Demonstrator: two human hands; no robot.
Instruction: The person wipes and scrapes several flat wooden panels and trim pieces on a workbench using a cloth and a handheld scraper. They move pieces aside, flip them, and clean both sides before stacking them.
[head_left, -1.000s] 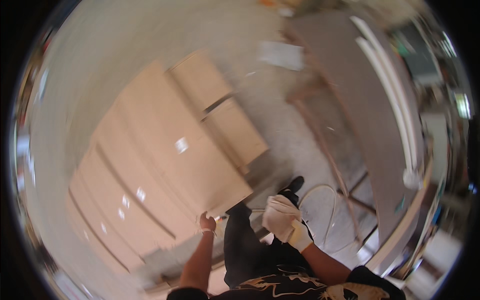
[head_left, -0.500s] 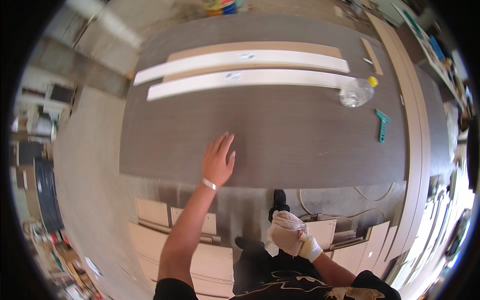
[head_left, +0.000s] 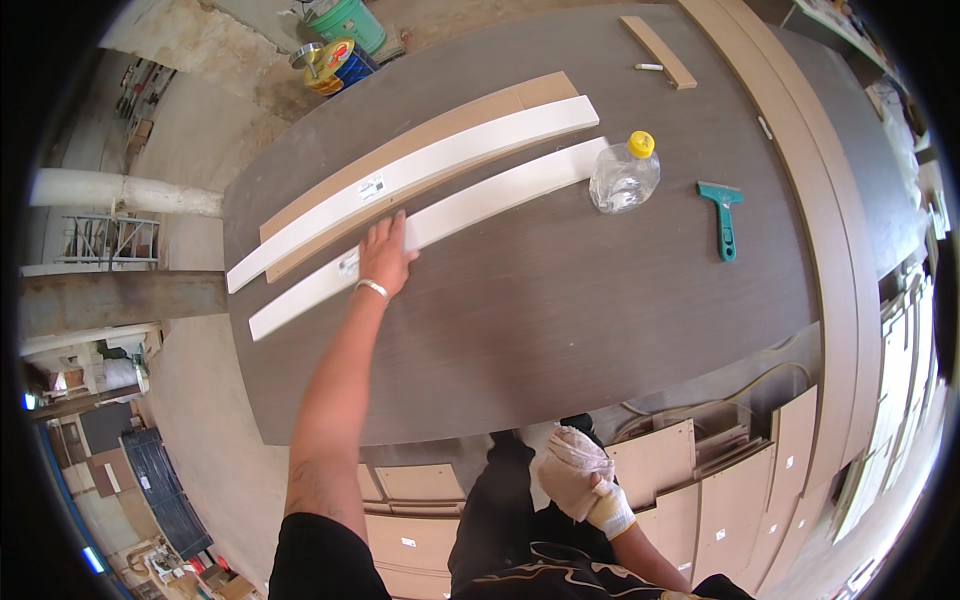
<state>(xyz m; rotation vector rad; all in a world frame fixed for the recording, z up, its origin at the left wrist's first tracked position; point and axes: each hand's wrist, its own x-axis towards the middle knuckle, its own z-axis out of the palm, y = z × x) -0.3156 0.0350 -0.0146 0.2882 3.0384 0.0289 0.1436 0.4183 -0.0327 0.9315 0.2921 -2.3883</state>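
Note:
My left hand point(head_left: 384, 258), bare with a band at the wrist, lies across the nearer white strip point(head_left: 480, 196). Its fingers are stretched over the strip, covering part of it beside a label. In my right hand point(head_left: 609, 508), which wears a white glove, a bunched pale cloth point(head_left: 572, 466) is held in front of my body. Behind the nearer strip lies a second white strip point(head_left: 470, 140), resting on a wider brown board point(head_left: 400, 143). A clear plastic bottle point(head_left: 622, 183) with a yellow cap point(head_left: 641, 144) stands by the nearer strip's right end.
On the dark tabletop point(head_left: 520, 310), a teal scraper point(head_left: 724, 220) lies to the right. A short wooden piece point(head_left: 658, 52) and a small white stick point(head_left: 648, 67) are farther back. Long boards point(head_left: 815, 220) run along the right side. Panels point(head_left: 735, 510) lean below the near edge.
My left hand has moved forward from above the bare tabletop onto the nearer white strip. My right hand still holds the cloth. The view has turned and shifted.

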